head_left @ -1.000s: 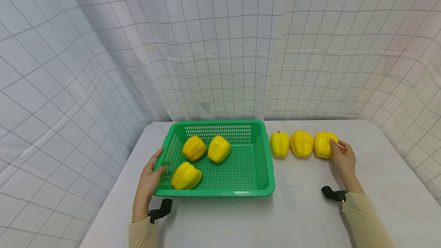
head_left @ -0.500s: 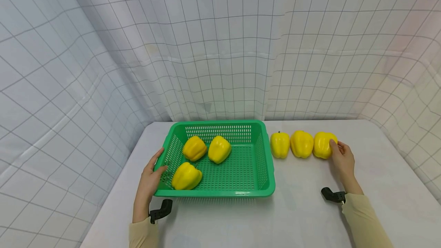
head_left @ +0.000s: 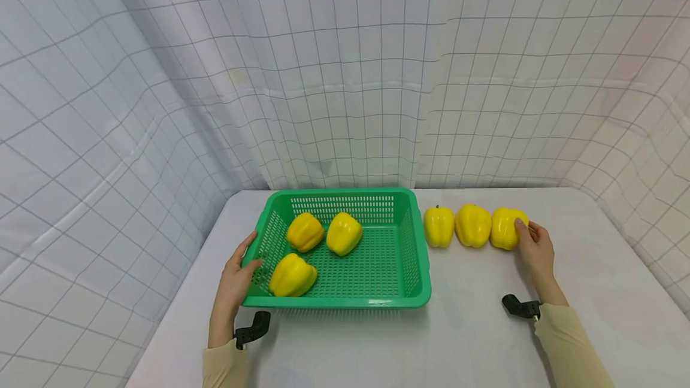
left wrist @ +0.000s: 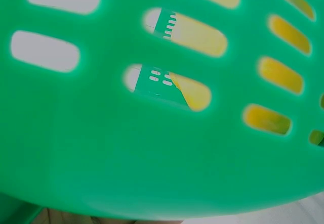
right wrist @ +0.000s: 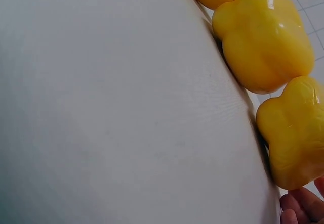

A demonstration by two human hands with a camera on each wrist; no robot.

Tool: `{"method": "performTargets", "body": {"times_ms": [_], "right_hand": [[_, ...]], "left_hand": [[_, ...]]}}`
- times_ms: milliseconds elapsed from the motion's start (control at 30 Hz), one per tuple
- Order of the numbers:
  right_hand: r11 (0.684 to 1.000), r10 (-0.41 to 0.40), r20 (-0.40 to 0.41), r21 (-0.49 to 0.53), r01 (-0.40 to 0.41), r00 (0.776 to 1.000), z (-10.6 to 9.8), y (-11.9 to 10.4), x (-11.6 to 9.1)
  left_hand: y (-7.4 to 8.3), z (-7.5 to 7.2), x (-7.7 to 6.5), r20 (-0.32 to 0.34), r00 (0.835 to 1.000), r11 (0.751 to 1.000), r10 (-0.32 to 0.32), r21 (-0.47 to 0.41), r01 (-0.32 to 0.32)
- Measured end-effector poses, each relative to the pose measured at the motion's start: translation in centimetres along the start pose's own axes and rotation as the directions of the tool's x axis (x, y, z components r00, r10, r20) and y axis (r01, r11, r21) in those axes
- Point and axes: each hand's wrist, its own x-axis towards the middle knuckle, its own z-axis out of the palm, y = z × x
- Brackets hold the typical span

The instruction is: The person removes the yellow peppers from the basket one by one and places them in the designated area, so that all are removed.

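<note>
My left hand (head_left: pixel 233 285) grips the left rim of a green slotted plastic basket (head_left: pixel 350 302), its thumb over the inner side and the fingers along the outside. Three yellow bell peppers lie in the basket: one near the front left (head_left: pixel 293 275), one behind it (head_left: pixel 305 233) and one right of that (head_left: pixel 344 234). On the table to the right, several more stand in a row. My right hand (head_left: pixel 536 253) holds the rightmost bell pepper (head_left: pixel 504 229) at its right side, thumb on the front. The right wrist view shows curled fingertips (right wrist: pixel 304 204) against its end.
Two other bell peppers stand between the held one and the basket, a middle one (head_left: pixel 473 226) and a slimmer one (head_left: pixel 439 227) by the basket's right wall. A white table (head_left: pixel 463 328) carries everything. Gridded white curtains (head_left: pixel 345 76) hang behind and at both sides.
Both hands keep their places at the basket and the rightmost bell pepper. Only a very slight shift of the right hand to the left shows.
</note>
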Motion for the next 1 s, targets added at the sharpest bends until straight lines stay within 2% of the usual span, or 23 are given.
{"method": "performTargets", "body": {"times_ms": [200,333,400,500,633,733,1000], "right_hand": [[1.000,-0.020,-0.069,-0.007,0.020,0.997,0.0,0.1,-0.2],[0.998,-0.045,-0.163,0.037,0.052,0.986,0.1,-0.4,-0.5],[0.994,-0.073,-0.222,0.069,0.090,0.972,0.2,-0.9,-0.7],[0.980,-0.140,-0.310,0.094,0.177,0.940,0.3,-1.6,-1.2],[0.955,-0.228,-0.377,0.092,0.281,0.898,0.7,-2.6,-1.7],[0.936,-0.269,-0.395,0.107,0.335,0.879,1.0,-3.5,-2.2],[0.872,-0.375,-0.364,0.175,0.458,0.853,2.2,-6.5,-3.7]], "left_hand": [[0.1,0.0,0.0,-0.004,1.000,1.000,-0.007,0.016,0.007],[0.2,0.0,-0.1,-0.005,1.000,1.000,-0.006,0.012,0.006],[0.2,0.0,-0.1,-0.006,1.000,1.000,-0.006,0.010,0.006],[0.1,0.0,-0.1,-0.007,1.000,1.000,-0.005,0.010,0.005],[0.0,0.0,-0.1,-0.010,1.000,1.000,-0.002,0.008,0.002],[0.1,0.0,-0.1,-0.010,1.000,1.000,0.000,0.007,0.000],[0.2,0.0,-0.2,-0.002,1.000,1.000,-0.002,-0.002,0.002]]}}
